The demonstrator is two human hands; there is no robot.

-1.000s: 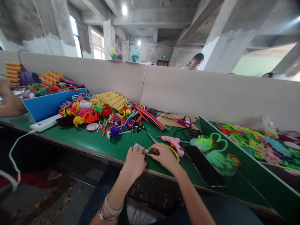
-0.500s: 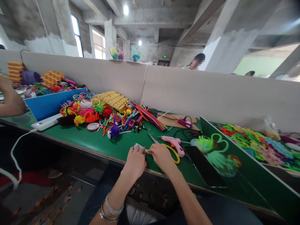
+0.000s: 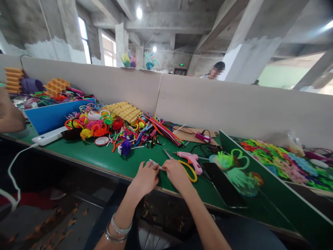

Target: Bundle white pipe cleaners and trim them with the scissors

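My left hand [image 3: 144, 178] and my right hand [image 3: 176, 173] meet over the near edge of the green table [image 3: 104, 160], both pinching a small white fuzzy piece [image 3: 154, 163] between their fingertips. Just behind my right hand lie yellow-handled scissors [image 3: 187, 169] and a pink glue gun [image 3: 190, 159]. A purple pom-pom [image 3: 126, 147] sits a little to the left of my hands, in front of a big heap of coloured pipe cleaners [image 3: 119, 126].
A black phone [image 3: 221, 185] and green fuzzy shapes [image 3: 235, 166] lie right of my hands. A green divider board [image 3: 262, 180] separates a pile of coloured flowers [image 3: 283, 160]. A blue board [image 3: 52, 116], a white power bank [image 3: 48, 138] and another person's hand [image 3: 10, 116] are at left.
Both hands have shifted slightly left and nearer the table edge while still working the white piece; the view drifted a little.
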